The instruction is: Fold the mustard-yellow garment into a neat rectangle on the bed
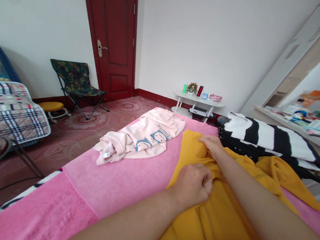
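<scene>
A mustard-yellow long-sleeved top [221, 219] lies spread and rumpled on a pink towel-like cover [110, 188], one sleeve reaching out to the right. My left hand [192, 184] is closed on a fold of the top near its middle, the fingers curled under. Farther forward, my right hand [213, 146] pinches the same top by its upper part; its fingertips are partly hidden. Beyond my left hand lies a pale pink shirt [147, 134] with a blue cartoon print, loosely bunched at its left end.
Black-and-white striped clothing [268, 136] is heaped at the right, beside a cluttered shelf [311, 125]. A low white table [203, 102] stands by the wall. A folding chair [75, 79], a yellow stool [51, 106] and a red door [115, 45] are farther back.
</scene>
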`<state>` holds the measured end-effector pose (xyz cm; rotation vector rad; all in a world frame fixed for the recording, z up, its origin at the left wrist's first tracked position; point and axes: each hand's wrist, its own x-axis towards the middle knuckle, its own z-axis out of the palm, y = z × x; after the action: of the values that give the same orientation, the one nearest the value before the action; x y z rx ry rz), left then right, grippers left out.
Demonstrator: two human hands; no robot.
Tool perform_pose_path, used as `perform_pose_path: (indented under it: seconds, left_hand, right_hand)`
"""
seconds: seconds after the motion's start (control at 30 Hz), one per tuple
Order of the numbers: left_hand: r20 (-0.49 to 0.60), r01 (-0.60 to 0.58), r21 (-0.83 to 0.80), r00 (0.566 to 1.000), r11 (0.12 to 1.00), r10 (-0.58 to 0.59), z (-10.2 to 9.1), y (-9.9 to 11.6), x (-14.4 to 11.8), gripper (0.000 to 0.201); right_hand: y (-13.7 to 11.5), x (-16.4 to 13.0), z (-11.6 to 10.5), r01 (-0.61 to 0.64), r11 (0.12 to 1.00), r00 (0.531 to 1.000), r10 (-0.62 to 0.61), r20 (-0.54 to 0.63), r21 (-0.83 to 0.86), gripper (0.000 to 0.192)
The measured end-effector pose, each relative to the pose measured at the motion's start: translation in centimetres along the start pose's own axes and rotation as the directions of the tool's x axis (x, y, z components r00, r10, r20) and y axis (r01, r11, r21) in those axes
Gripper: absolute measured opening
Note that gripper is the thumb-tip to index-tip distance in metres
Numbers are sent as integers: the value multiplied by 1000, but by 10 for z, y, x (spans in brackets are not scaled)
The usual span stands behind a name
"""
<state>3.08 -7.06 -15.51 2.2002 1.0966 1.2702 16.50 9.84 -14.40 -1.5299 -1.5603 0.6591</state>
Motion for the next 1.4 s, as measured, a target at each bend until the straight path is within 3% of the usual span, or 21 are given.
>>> perform_pose_path:
  seconds: [0.1,0.2,0.27,0.4,0.5,0.6,0.7,0.8,0.87,1.0,1.2,1.33,1.4]
  left_hand:
    - [52,6,-12,999,1000,-5,3,5,0,12]
    - [178,27,-34,984,999,-21,2,7,6,14]
    - [185,47,-35,982,998,-40,-3,3,15,20]
    - [83,113,60,990,992,-118,-21,-25,28,31]
    - [252,68,210,960,975,-122,-29,-52,25,45]
    - [401,3,325,905,946,-141,-28,-66,18,56]
    - [419,3,391,890,920,-181,-26,-67,15,54]
    - [421,-5,415,887,910,-187,-24,-67,16,53]
    - [421,-14,414,890,910,-177,-24,-69,16,53]
    - [417,-24,404,894,915,-160,-24,-72,14,54]
    - [366,-32,425,920,904,-139,-27,-48,14,43]
    - [292,24,430,942,903,-164,-26,-12,18,26]
    - [294,83,426,929,901,-225,-24,6,17,35]
  right_hand:
    - [5,7,-6,3,985,988,-30,-152,-174,15]
    - [12,5,-3,21,934,983,-83,-163,-355,12]
    - [16,1,2,29,885,988,-97,-123,-465,9]
    - [12,-4,11,27,780,997,-64,-36,-625,11]
    - [4,-2,10,20,720,1000,-23,5,-694,23]
    - [5,-6,7,183,680,983,-149,112,-710,37]
    - [15,-20,3,360,656,933,-255,254,-663,38]
    - [20,-41,-7,377,668,926,-275,258,-641,39]
    - [14,-64,-17,463,674,883,-410,230,-576,40]
    - [-7,-140,-42,718,604,691,-675,258,-345,34]
    - [-26,-258,-74,858,482,498,-691,524,-180,32]
    - [-30,-291,-79,890,418,445,-714,540,-181,31]
    - [-33,-298,-76,903,398,415,-717,560,-159,29]
